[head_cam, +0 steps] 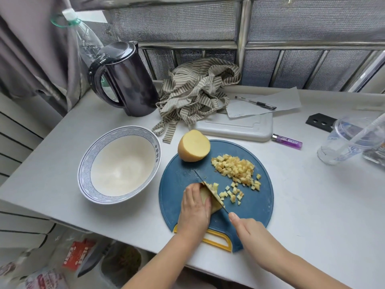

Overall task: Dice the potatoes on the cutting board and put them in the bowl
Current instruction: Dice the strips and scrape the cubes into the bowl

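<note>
Now on the round blue cutting board the left hand curls over a potato piece against the knife gripped by the right hand, blade running near-right to far-left, diced cubes just right of it, a halved potato behind, the bowl left on the desk.

one camera sits on the person's head. it looks forward and down, close to the white table. the blue cutting board is near the middle of the wide view.
</note>
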`<act>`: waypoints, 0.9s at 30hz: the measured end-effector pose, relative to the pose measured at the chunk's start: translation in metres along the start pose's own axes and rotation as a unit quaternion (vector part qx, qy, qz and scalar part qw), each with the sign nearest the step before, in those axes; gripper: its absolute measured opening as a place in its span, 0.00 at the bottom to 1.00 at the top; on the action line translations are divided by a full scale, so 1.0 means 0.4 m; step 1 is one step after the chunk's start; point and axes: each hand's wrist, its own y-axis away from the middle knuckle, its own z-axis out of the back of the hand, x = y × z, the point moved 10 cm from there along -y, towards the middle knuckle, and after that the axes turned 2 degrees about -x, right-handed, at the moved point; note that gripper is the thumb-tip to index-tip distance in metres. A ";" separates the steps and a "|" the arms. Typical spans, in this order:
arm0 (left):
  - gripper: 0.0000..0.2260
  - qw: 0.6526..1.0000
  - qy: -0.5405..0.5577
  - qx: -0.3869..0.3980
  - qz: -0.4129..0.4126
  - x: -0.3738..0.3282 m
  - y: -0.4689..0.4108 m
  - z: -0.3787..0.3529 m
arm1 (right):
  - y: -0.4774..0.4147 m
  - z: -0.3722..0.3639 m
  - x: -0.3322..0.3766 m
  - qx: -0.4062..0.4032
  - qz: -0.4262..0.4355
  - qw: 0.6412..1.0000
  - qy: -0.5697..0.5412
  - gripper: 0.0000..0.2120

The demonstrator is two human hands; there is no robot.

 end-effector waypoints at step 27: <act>0.17 1.000 0.020 0.012 0.012 -0.008 -0.003 0.014 | -0.029 0.021 -0.040 0.042 -0.072 0.977 -0.195 0.25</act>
